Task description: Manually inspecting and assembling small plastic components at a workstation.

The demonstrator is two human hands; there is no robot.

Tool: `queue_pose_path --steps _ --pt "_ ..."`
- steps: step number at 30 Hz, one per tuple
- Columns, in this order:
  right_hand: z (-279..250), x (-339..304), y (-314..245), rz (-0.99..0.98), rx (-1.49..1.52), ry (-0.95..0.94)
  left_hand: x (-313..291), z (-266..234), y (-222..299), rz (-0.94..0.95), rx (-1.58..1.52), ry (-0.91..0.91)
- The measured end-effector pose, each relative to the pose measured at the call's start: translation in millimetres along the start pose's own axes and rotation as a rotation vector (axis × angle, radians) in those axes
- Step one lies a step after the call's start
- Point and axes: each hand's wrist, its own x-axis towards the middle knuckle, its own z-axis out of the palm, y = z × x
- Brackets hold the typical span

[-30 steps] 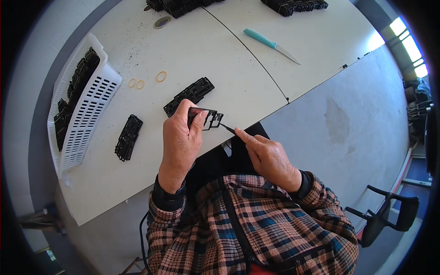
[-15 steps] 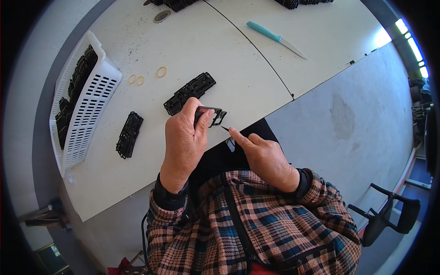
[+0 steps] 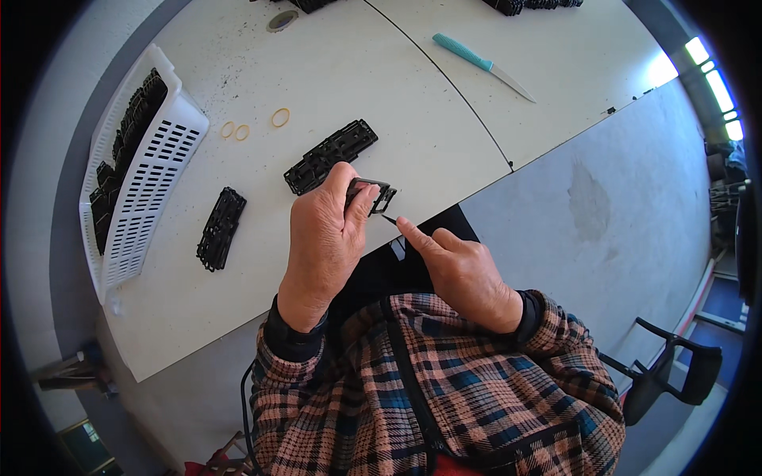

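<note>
Between its thumb and fingers my left hand (image 3: 321,230) grips a small black plastic frame (image 3: 386,198), whose open end points right. My right hand (image 3: 468,274) is closed with the index finger stretched along a thin dark pointed tool (image 3: 389,220). The tool's tip is at the frame's lower edge; whether it touches cannot be made out, and its handle is hidden in the palm. Just beyond my left hand lies a stack of black plastic frames (image 3: 332,156). A smaller black stack (image 3: 221,228) rests further left on the white table (image 3: 262,270).
A white slotted basket (image 3: 159,174) full of black parts stands at the left. Three yellow rubber bands (image 3: 280,117) lie near it. A turquoise-handled knife (image 3: 464,51) is at the far right, and more black parts (image 3: 524,6) sit along the top. A chair (image 3: 675,365) stands lower right.
My left hand and the frame have shifted slightly up and right. The tool's tip stays by the frame's lower edge, and my right hand has barely moved.
</note>
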Motion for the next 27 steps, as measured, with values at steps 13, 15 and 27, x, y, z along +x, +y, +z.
queue_pose_path --steps 13,15,27 --pt "9 -3 3 -0.055 -0.125 0.010 -1 1 -1 0.030 -0.019 0.007" --pt "12 -5 8 -0.050 -0.127 -0.014 -2 2 1 0.057 -0.013 0.013" --pt "-1 -2 3 0.063 -0.022 -0.065 -4 0 -5 0.046 -0.014 0.015"
